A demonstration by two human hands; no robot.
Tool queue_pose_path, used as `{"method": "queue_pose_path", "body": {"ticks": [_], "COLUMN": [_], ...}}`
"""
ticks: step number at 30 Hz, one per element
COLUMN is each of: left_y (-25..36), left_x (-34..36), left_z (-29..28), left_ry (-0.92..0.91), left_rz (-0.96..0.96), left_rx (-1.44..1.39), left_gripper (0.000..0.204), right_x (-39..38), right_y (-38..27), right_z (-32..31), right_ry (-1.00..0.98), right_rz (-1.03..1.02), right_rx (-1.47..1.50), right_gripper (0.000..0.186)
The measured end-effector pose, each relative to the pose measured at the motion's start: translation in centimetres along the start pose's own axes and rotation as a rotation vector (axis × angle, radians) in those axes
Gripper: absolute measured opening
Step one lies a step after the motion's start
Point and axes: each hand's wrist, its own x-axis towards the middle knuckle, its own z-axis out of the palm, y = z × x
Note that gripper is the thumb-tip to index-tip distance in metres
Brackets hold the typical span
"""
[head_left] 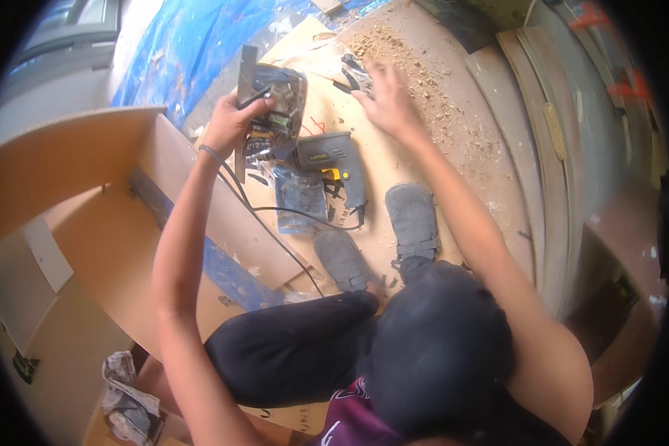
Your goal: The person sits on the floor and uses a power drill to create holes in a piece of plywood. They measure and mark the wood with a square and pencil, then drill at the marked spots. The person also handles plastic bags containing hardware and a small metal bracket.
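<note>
My left hand (236, 123) is closed on a clear plastic packet (282, 93) with dark and yellow printed parts. A slim black piece (254, 98) lies by its thumb, and a flat grey bar (245, 70) stands up along the same hand; whether I grip these too is unclear. My right hand (390, 100) reaches forward, fingers apart and slightly blurred, beside small black-handled tools (353, 72). Between my arms a grey power drill (331, 156) with a yellow trigger lies on its side. Its black cord (305, 215) curves toward my left arm. A second clear packet (299, 197) sits next to the drill.
Wood shavings (453, 97) litter the board at the right. A blue tarp (175, 56) spreads at the far left. An open wooden cabinet frame (119, 245) stands on the left; long planks (535, 134) lean on the right. My shoes (412, 219) rest close to the drill.
</note>
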Motion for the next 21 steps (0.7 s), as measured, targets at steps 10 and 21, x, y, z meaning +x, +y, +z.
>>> {"method": "queue_pose_path", "body": {"ticks": [10, 21], "left_y": [4.1, 0.9], "left_x": [1.8, 6.9], "left_z": [1.9, 0.4], "left_ry": [-0.083, 0.016], "left_rz": [0.047, 0.048], "left_rx": [0.048, 0.597], "left_gripper": [0.037, 0.050], "right_x": [-3.3, -1.7], "right_y": [-2.1, 2.3], "right_z": [4.8, 1.2], "right_ry": [-0.339, -0.338], "right_rz": [-0.015, -0.236], "right_rx": [0.453, 0.259], "right_gripper": [0.028, 0.040]}}
